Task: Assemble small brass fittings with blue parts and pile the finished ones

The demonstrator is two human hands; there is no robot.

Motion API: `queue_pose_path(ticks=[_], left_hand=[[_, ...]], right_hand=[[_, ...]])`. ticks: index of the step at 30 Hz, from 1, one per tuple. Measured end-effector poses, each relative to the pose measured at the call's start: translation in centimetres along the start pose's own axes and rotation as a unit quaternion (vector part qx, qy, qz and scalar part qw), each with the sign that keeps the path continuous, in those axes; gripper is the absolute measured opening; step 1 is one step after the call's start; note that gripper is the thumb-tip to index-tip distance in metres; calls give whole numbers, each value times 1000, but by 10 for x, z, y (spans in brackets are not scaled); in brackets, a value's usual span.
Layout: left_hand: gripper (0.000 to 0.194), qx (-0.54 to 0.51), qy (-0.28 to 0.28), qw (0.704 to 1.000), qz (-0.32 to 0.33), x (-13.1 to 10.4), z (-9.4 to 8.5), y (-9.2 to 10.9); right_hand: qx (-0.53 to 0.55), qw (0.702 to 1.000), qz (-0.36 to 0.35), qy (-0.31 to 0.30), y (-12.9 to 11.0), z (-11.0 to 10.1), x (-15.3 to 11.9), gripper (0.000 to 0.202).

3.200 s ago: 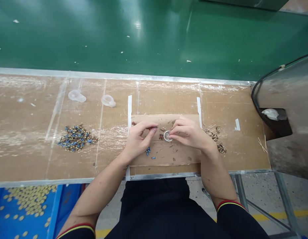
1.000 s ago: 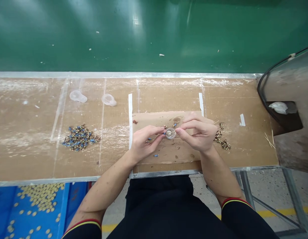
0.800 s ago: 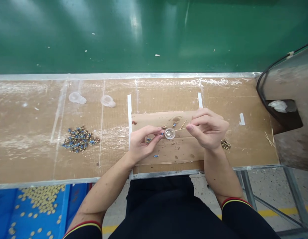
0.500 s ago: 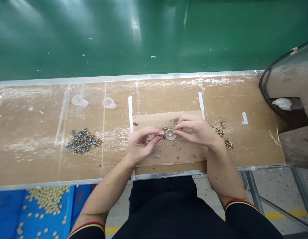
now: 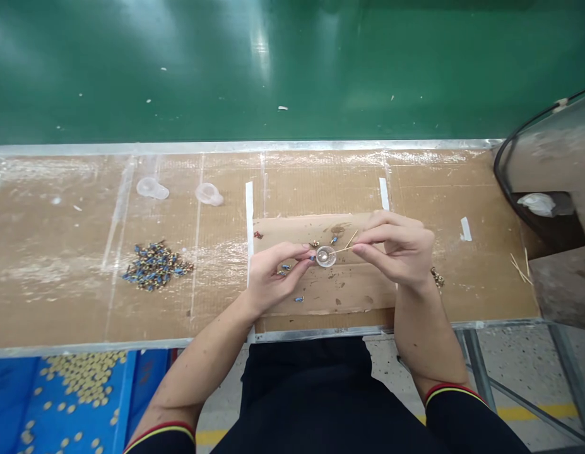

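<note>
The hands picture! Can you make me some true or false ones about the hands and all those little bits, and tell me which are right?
1. The right hand holds a thin stick. True.
2. The left hand lies flat and open. False: it pinches a small blue piece.
3. The thin stick reaches to a clear cup. True.
4. The yellow discs are inside the clear cup. False: they are in the blue tray.
5. The pile on the left has blue bits in it. True.
</note>
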State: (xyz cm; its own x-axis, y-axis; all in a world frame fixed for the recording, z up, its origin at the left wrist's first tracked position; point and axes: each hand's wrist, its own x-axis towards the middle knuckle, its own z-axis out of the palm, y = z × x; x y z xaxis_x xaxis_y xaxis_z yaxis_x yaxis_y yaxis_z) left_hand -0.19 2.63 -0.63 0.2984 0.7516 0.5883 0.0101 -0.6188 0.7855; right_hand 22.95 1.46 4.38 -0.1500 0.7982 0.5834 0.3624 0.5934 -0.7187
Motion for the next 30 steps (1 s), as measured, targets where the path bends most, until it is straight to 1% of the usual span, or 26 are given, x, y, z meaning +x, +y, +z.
queue_pose_path(ticks=[1, 3, 6, 10, 14, 19, 26, 30], left_hand=[[33, 11, -6, 1000, 5, 0, 0, 0], [33, 31, -14, 999, 9, 0, 1, 1], [31, 49, -16, 999, 7, 1, 1, 2], [30, 58, -20, 998, 15, 3, 0, 3], [29, 62, -24, 997, 25, 4, 1, 4], [29, 68, -23, 997, 28, 5, 1, 4], [28, 68, -26, 997, 32, 6, 0, 5], [29, 61, -24, 997, 28, 5, 0, 3]], right_hand=[[10, 999, -2, 30, -1, 1, 0, 5], [20, 998, 4, 54, -3, 5, -1, 9], [26, 998, 7, 54, -4, 11, -2, 11], [43, 998, 2, 55, -4, 17, -3, 4], [55, 997, -14, 49, -2, 19, -3, 3], [60, 997, -14, 44, -2, 19, -4, 7], [41, 999, -11, 32, -3, 21, -4, 5], [42, 998, -6, 44, -4, 10, -1, 3]])
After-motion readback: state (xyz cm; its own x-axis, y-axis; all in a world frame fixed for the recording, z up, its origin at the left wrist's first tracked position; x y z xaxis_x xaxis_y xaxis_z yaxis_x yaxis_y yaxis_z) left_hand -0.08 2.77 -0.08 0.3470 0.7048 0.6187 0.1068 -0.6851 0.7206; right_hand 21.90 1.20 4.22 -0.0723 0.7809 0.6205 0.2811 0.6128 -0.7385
